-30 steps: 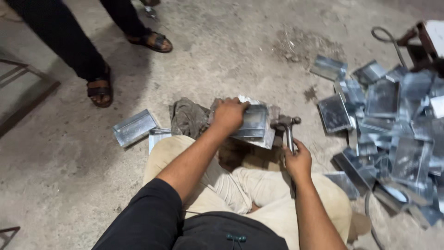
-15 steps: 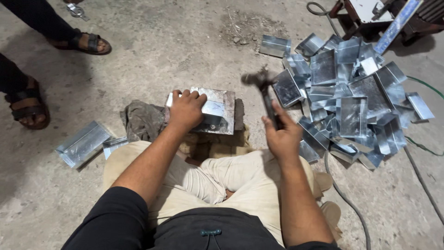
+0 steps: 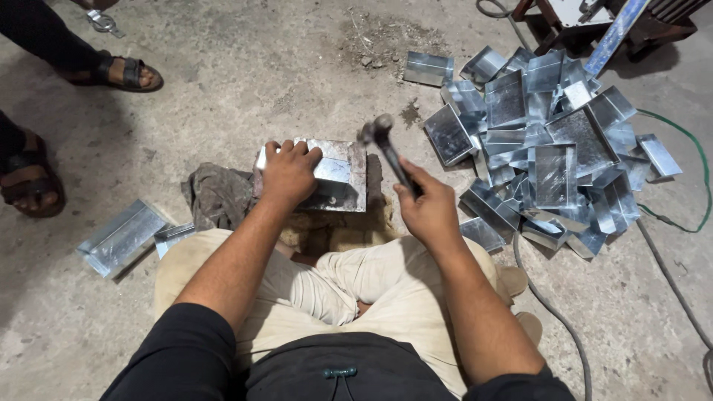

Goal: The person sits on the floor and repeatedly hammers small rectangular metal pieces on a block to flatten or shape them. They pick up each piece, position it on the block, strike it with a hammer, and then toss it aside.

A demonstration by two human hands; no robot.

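A: Item one. Our left hand [image 3: 288, 172], palm down and fingers spread flat, pressing on the folded metal sheet piece [image 3: 327, 172]. Not gripping it, so we log it as apart, pinning from above.

B: Location of the piece?

A: On the block [image 3: 349, 199] straight ahead of our knees, its long axis running left to right across us. A grey rag [image 3: 215, 197] lies just beside it on the left.

B: Item two?

A: Our right hand [image 3: 429, 212], fingers wrapped tight round the handle of the hammer [image 3: 388, 152]. The head is raised, up and slightly left of the fist, hanging above the right end of the piece, apart from it.

B: So the piece lies which way from the hammer hand?

A: Forward and to the left. The handle slants from the fist toward the piece's right edge, roughly crosswise to its long axis. The left hand covers the left half; the right half shows bare, and the hammer head is nearest that end.

B: Surroundings?

A: A heap of similar metal trays [image 3: 549, 148] on the concrete floor [image 3: 245, 67] to our right, near the hammer arm. Two more finished trays [image 3: 122, 238] lie to our left. Another person's sandalled feet [image 3: 122, 72] stand well apart at the upper left.
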